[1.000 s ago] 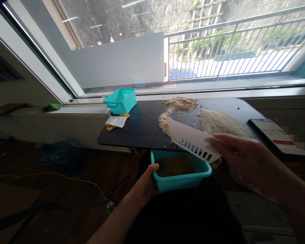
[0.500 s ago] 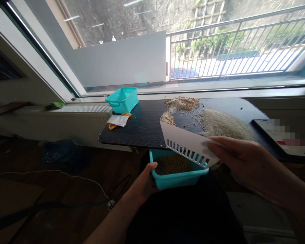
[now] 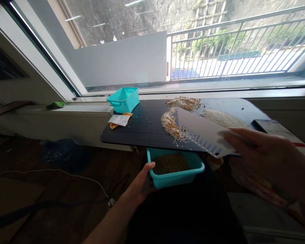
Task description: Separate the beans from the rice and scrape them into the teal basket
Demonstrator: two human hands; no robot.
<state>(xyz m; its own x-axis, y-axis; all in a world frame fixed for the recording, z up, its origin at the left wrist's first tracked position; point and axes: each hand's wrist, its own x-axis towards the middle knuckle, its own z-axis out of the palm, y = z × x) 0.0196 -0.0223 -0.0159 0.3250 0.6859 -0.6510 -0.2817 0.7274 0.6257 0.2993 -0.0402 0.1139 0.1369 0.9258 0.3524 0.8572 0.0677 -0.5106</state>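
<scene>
My left hand (image 3: 141, 184) grips the left end of a teal tub (image 3: 176, 176) filled with brownish beans, held just below the front edge of the black table (image 3: 142, 127). My right hand (image 3: 264, 159) holds a white slotted plastic piece (image 3: 202, 134) raised over the table, its far edge next to a curved band of mixed rice and beans (image 3: 170, 122). A heap of white rice (image 3: 222, 118) lies behind the slotted piece.
A second, empty teal tub (image 3: 123, 99) stands at the table's back left, with a white sachet (image 3: 119, 120) on an orange wrapper beside it. A phone (image 3: 282, 132) lies at the right edge. A white radiator (image 3: 66, 118) runs under the window on the left.
My right hand has lifted the slotted piece away from the table's front edge and carried it back over the table toward the mixed grains. The bean tub in my left hand barely moved.
</scene>
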